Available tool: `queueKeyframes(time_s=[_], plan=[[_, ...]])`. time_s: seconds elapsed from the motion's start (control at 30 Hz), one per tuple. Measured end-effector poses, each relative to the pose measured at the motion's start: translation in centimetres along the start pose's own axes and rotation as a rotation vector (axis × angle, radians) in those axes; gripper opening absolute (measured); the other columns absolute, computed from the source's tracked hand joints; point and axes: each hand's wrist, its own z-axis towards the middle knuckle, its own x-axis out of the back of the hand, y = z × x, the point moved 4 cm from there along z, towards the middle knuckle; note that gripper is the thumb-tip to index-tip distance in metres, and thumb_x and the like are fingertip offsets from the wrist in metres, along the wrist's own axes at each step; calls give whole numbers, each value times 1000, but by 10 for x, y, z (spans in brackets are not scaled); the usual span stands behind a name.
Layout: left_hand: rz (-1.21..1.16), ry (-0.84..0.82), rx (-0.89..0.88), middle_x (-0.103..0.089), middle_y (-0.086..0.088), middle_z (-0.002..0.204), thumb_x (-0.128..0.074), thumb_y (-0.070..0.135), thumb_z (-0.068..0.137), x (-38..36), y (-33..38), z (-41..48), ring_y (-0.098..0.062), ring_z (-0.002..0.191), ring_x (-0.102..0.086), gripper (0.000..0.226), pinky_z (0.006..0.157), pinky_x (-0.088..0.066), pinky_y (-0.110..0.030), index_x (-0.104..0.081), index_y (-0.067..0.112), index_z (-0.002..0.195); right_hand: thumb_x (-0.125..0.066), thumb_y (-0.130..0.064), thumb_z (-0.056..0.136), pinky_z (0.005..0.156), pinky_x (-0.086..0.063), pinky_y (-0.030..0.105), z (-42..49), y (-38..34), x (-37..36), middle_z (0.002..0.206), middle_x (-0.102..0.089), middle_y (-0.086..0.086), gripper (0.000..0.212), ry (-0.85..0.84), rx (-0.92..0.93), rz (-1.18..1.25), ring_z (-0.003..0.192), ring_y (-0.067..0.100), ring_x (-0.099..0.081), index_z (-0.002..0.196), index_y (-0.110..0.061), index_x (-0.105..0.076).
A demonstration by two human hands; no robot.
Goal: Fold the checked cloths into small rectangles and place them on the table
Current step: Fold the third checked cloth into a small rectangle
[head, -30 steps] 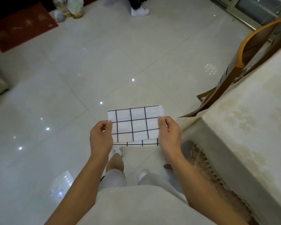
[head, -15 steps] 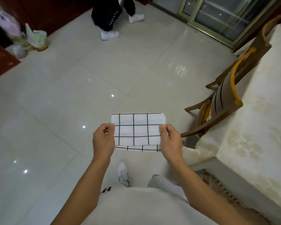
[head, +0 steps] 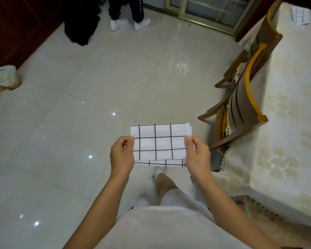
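Floor (head: pixel 97 69): glossy pale tiles.
Table (head: pixel 285 141): one, cream floral cover, at right.
Chairs (head: pixel 241 108): two, curved wood.
Checked cloth (head: pixel 160 142): one folded white rectangle, black grid, held above the floor, left of the table.
Hands: left hand (head: pixel 121 155) and right hand (head: pixel 197 155) each pinch a short edge.

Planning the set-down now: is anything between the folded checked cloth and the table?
Partly. A wooden chair stands against the table edge, ahead-right of the folded checked cloth. The table's near corner, right of the right hand, looks unobstructed.
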Motion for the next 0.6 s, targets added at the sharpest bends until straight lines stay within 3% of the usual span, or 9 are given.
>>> queueKeyframes(time_s=[0.23, 0.43, 0.5, 0.53, 0.6], plan=[[63, -82, -23, -65, 1, 86, -55, 28, 99, -75, 59, 86, -12, 77, -55, 19, 70, -45, -30, -67, 19, 88, -47, -34, 103, 58, -37, 29, 109, -3, 8, 64, -46, -5, 35, 36, -40, 53, 61, 9, -40, 75, -13, -52], [134, -157, -34, -68, -8, 90, -55, 29, 99, -150, 130, 154, -14, 77, -56, 20, 68, -45, -29, -67, 17, 89, -46, -35, 103, 55, -41, 19, 211, -19, 27, 68, -56, -3, 32, 102, -123, 112, 62, 6, -49, 80, -17, -58], [127, -173, -44, -69, -7, 91, -55, 28, 99, -175, 152, 174, -15, 80, -59, 20, 70, -48, -28, -68, 16, 90, -46, -37, 103, 58, -45, 29, 242, -25, 34, 71, -60, 4, 33, 119, -128, 125, 63, 14, -52, 81, -16, -59], [126, -184, -55, -68, -6, 90, -55, 28, 99, -187, 164, 183, -15, 79, -58, 20, 67, -48, -26, -68, 15, 91, -47, -38, 103, 60, -47, 34, 257, -29, 38, 73, -61, 6, 33, 131, -131, 124, 66, 20, -54, 83, -14, -60], [127, -205, -74, -62, -5, 81, -54, 27, 100, -207, 184, 197, -15, 69, -52, 21, 52, -44, -20, -67, 13, 92, -47, -36, 103, 61, -43, 32, 284, -38, 47, 69, -54, 1, 34, 150, -131, 129, 64, 16, -48, 82, -12, -59]])
